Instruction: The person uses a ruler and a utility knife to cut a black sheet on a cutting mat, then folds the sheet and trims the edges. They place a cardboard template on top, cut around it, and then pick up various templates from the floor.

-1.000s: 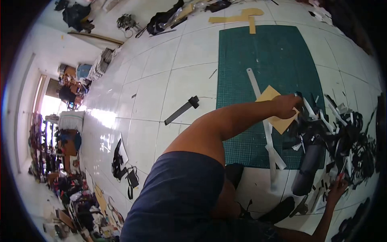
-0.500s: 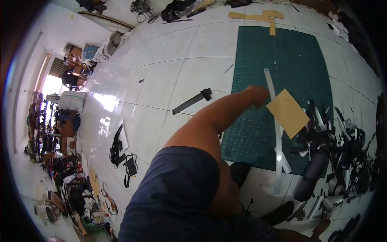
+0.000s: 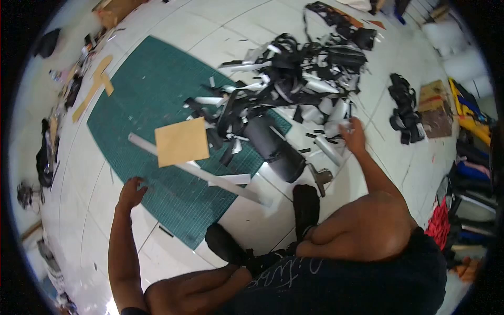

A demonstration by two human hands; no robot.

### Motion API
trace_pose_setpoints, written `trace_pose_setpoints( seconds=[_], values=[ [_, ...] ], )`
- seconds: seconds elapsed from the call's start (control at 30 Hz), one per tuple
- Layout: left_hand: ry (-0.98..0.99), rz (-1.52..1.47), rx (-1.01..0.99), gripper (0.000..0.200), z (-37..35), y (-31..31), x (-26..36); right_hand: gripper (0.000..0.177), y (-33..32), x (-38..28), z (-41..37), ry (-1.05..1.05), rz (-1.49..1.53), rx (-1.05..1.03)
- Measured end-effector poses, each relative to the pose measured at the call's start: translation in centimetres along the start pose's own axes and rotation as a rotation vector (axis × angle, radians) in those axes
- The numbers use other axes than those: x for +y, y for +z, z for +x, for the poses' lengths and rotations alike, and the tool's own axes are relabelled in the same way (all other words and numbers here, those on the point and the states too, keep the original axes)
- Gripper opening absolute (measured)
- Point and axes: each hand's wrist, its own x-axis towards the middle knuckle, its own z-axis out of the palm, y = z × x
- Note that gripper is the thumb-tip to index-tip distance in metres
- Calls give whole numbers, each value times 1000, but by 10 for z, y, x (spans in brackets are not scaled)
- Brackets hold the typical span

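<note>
**Both hands out over the floor, one at the mat, one at the scrap heap**

The left hand [image 3: 131,191] hovers with its fingers spread and loosely curled, holding nothing, over the near left edge of the green cutting mat [image 3: 152,94]. The right hand [image 3: 354,134] is stretched out beyond the mat's right corner, back to the camera, its fingers reaching down among pale strips at the edge of the scrap heap [image 3: 294,73]. Whether it has closed on any of them cannot be told from this angle.

A tan card square [image 3: 182,142] lies flat on the middle of the mat, on top of a long pale strip [image 3: 220,181] that runs slantwise across the mat and off its near right edge onto the tiles. A dark roll [image 3: 275,149] lies at the mat's right corner, partly on it, between the card and the right hand. The heap of black and white offcuts spreads from the mat's far right side onto the floor. A small grey tool [image 3: 321,176] lies on the tiles just off the mat's right corner, near the end of the roll. Tan card templates [image 3: 97,81] lie along the mat's far left edge. A bundle of black straps [image 3: 404,110] sits well off to the right of the mat, beside a cardboard box [image 3: 433,97].
</note>
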Motion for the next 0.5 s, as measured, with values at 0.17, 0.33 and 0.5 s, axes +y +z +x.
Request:
trace_pose_setpoints(
  seconds=[0.17,0.33,0.5],
  values=[
    [117,61,78,39,19,13,-27,102,42,-154,-16,-183,94,-494],
    [145,-63,117,36,24,-2,9,131,84,-196,-37,-130,-83,-878],
    [105,-67,35,40,17,-5,30,134,92,-192,-46,-13,94,-820]
  ],
)
